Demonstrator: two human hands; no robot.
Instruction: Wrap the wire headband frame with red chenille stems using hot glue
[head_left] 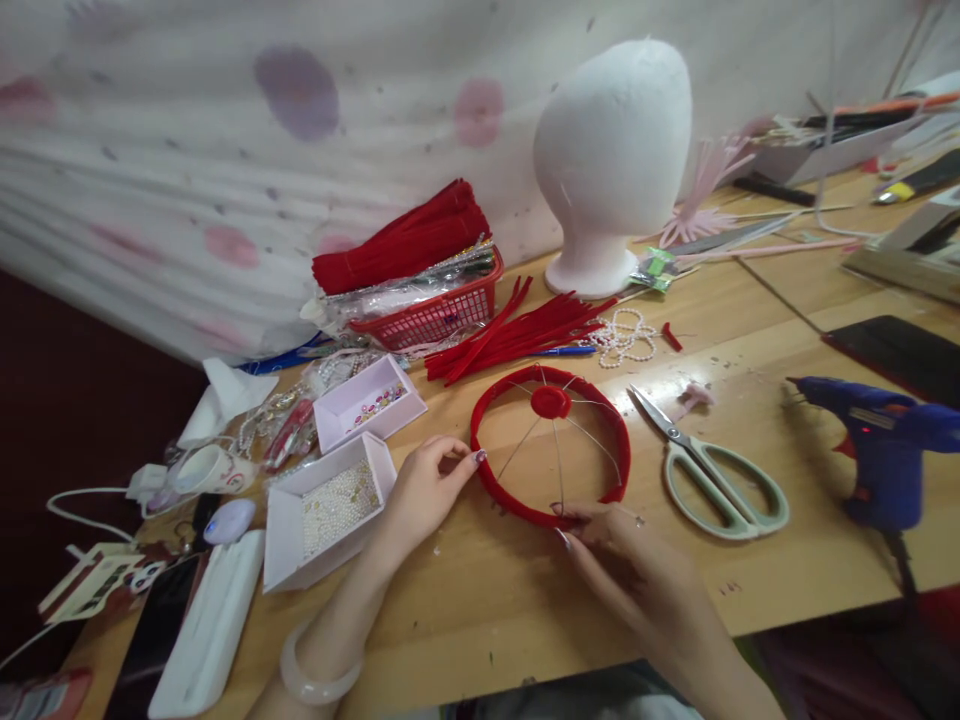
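Observation:
A red ring frame (624, 440), wrapped in fuzzy chenille-like material, rests on the wooden table before me. Thin wire spokes run from its rim to a small red disc (550, 402) near the far side. My left hand (429, 488), fingers curled, pinches the left part of the rim with thumb and finger. At the near edge, my right hand (637, 560) grips the rim between thumb and fingertips, beside the end of one spoke. Scissors (724, 485) with pale green handles lie with slightly parted blades right of the ring.
A blue glue gun (885, 450) stands at right. Two white boxes hold beads (341, 508) and coloured gems (384, 406). Behind the ring are red chenille stems (517, 335), a pearl string (627, 338), a red basket (435, 318) and a white foam head (615, 150).

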